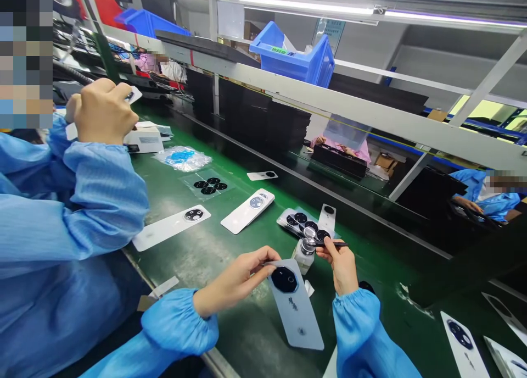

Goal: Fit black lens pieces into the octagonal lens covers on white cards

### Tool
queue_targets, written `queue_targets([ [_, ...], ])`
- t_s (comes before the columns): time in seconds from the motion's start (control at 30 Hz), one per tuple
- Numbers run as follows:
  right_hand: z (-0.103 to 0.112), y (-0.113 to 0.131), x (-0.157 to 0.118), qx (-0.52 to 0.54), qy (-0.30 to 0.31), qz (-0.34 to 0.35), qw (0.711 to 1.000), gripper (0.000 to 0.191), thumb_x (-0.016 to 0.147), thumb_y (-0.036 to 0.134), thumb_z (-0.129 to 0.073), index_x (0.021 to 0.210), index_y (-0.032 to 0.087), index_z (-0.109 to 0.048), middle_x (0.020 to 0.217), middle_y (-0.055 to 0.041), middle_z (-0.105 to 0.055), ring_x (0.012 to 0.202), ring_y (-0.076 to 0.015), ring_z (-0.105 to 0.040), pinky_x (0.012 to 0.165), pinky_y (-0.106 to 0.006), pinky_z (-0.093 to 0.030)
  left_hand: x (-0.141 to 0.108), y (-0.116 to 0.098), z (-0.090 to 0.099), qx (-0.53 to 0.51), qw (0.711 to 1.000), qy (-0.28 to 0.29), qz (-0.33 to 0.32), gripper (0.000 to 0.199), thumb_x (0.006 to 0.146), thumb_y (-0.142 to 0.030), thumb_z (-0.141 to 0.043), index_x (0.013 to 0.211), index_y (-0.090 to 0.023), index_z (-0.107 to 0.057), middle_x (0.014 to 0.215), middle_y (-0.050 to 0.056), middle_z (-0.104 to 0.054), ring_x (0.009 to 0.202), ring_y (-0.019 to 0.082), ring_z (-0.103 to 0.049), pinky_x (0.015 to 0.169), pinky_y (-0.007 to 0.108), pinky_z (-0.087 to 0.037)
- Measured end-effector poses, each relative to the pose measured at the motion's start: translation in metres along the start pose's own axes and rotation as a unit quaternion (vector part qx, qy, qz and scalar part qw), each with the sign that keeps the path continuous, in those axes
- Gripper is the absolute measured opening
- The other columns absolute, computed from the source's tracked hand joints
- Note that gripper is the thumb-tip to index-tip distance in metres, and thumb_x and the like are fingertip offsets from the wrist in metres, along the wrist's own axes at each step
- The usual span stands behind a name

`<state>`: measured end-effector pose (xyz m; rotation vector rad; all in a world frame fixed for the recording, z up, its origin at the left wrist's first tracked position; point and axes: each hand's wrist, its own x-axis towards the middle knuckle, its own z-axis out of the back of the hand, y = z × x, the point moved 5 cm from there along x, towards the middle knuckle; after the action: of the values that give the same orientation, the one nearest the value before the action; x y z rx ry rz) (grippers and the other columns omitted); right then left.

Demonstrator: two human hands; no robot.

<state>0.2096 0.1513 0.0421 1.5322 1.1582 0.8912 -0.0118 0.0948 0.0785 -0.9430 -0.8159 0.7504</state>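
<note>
My left hand (236, 276) pinches a white phone back cover (298, 320) by its top corner, beside the round black camera lens cover (284, 279). The cover is tilted above the green table. With my right hand (342, 262) I hold dark tweezers (341, 244) between thumb and fingers. Their tip is at the metal top of a small white bottle (303, 261); whether it touches is hard to tell. Behind the bottle sits a clear tray of black round lens covers (300, 217).
A co-worker's hand (102, 111) at left holds a similar piece. More white phone covers (175, 228) (248, 210) (463, 342) lie on the table (197, 279). Loose lens covers (209, 185) rest on clear film near a plastic bag (183, 157). A blue bin (292, 62) stands on the shelf above.
</note>
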Motion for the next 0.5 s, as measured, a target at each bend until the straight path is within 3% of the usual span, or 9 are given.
queue_targets([
  [0.13,0.001,-0.003,0.001,0.003,-0.005,-0.001,1.000,0.045,0.049,0.047,-0.084,0.068,0.015,-0.059,0.057,0.0012,-0.065,0.056,-0.0161,-0.066,0.053,-0.025,-0.056,0.002,0.001,-0.002,-0.002,1.000,-0.008,-0.017,0.018,0.093,-0.029,-0.040,0.093,-0.017,-0.054,0.085,0.003,-0.059,0.077,0.016,-0.057,0.068,0.026,-0.047],
  [0.27,0.002,0.014,-0.006,0.006,-0.002,0.015,1.000,0.043,0.053,0.047,-0.082,0.069,0.015,-0.060,0.060,0.0009,-0.065,0.057,-0.0167,-0.066,0.055,-0.027,-0.057,0.003,0.006,-0.004,0.004,1.000,-0.008,-0.008,0.019,0.093,-0.031,-0.040,0.093,-0.018,-0.054,0.085,0.002,-0.060,0.077,0.016,-0.056,0.069,0.026,-0.047],
  [0.5,-0.001,0.051,-0.054,-0.031,0.049,0.063,0.996,0.034,0.068,0.047,-0.075,0.071,0.017,-0.060,0.060,0.0024,-0.062,0.051,-0.0153,-0.064,0.052,-0.029,-0.055,0.004,0.008,-0.011,-0.005,0.999,0.031,0.040,0.026,0.092,-0.038,-0.043,0.095,-0.016,-0.056,0.086,0.003,-0.061,0.075,0.015,-0.056,0.064,0.025,-0.046],
])
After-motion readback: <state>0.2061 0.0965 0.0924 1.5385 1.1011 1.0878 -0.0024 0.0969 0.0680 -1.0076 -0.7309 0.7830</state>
